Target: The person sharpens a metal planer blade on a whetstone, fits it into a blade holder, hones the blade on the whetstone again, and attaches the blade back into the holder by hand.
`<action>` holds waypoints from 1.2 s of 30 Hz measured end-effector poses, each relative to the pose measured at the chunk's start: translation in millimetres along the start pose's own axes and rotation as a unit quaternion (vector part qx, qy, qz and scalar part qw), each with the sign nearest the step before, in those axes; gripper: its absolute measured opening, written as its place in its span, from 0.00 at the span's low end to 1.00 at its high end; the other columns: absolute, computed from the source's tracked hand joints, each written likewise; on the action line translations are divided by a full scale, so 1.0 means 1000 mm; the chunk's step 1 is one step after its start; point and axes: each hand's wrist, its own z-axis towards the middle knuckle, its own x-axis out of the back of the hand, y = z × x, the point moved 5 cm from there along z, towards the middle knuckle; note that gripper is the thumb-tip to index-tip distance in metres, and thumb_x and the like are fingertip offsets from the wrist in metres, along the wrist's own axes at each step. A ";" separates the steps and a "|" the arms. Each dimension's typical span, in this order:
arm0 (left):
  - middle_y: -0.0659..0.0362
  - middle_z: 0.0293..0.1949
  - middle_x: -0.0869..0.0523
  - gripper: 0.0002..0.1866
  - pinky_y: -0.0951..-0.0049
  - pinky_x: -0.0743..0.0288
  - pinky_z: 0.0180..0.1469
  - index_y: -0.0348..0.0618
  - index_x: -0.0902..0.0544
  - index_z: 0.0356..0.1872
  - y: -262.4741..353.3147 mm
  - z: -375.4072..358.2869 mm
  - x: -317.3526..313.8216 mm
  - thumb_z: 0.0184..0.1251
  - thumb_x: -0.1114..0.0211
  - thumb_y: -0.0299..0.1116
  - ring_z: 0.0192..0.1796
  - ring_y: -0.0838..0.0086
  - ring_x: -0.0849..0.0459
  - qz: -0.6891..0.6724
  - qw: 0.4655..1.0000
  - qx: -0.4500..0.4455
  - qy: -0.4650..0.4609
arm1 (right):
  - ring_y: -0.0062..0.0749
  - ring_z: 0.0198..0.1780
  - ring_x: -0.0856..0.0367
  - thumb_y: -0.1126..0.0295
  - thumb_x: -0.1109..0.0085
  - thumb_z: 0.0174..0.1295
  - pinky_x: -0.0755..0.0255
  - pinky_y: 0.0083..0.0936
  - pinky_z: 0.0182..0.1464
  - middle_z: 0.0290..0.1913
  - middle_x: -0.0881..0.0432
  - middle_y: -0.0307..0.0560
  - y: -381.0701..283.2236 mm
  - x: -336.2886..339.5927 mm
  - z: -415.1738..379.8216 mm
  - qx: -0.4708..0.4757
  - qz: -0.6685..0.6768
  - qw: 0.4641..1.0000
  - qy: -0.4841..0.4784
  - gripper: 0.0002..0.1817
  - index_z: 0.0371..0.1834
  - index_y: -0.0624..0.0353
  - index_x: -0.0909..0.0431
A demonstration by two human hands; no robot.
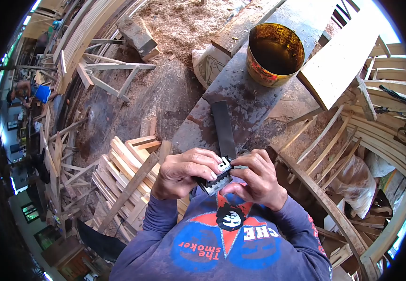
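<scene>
Just in front of my chest, both hands hold a small black block-like piece with pale metal and toothed-looking edges; its exact kind does not show. The fingers of my left hand are curled over its top and left side. My right hand grips its right end between thumb and fingers. Beyond the hands, a dark flat bar lies on the wet, dark plank bench, its near end right behind my fingertips. Farther along the bench stands an open round tin, rusty yellow inside, with dark liquid in it.
A pale board extends at the right of the tin. Stacked timber strips lie to the left, near a wooden trestle. Wood shavings cover the ground ahead. Slatted wood framing runs along my right. Another person is far left.
</scene>
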 end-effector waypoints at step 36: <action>0.44 0.52 0.19 0.12 0.42 0.13 0.59 0.44 0.20 0.47 -0.035 -0.033 -0.003 0.70 0.25 0.30 0.55 0.48 0.10 -0.265 0.955 0.059 0.123 | 0.40 0.41 0.12 0.74 0.32 0.70 0.21 0.31 0.45 0.42 0.10 0.53 0.007 0.008 -0.009 -0.197 0.201 0.956 0.085 0.05 0.44 0.64 0.13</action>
